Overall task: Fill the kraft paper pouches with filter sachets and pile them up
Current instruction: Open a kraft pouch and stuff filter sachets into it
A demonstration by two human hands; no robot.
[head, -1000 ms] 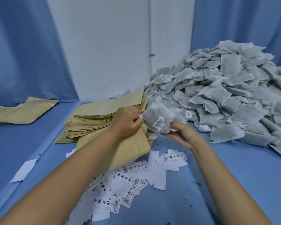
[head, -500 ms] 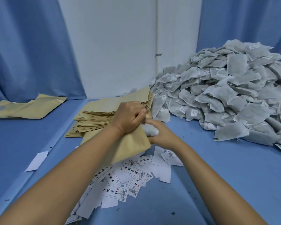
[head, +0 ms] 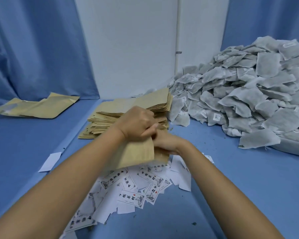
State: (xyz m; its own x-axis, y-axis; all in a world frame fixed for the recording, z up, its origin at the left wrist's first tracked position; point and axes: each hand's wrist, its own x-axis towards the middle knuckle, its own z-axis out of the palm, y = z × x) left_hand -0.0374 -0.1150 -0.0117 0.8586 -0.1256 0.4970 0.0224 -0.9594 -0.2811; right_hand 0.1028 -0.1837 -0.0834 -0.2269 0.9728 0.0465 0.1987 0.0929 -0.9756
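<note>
A kraft paper pouch [head: 136, 155] stands tilted just above the blue surface at centre. My left hand [head: 136, 124] grips its top edge with curled fingers. My right hand [head: 169, 142] is pushed into the pouch mouth from the right, its fingers hidden inside; the sachets it carried are out of sight. Behind the hands lies a stack of empty kraft pouches [head: 128, 109]. A big heap of grey filter sachets [head: 245, 100] fills the right side.
Printed white labels [head: 133, 190] are scattered on the blue surface [head: 240, 187] in front of the pouch. More kraft pouches [head: 34, 107] lie flat at the far left. One blank slip [head: 50, 161] lies apart. Blue curtains and a white wall close the back.
My right hand carried a bunch of sachets from in front of the heap into the pouch mouth and now sits deeper inside. My left hand kept holding the pouch top.
</note>
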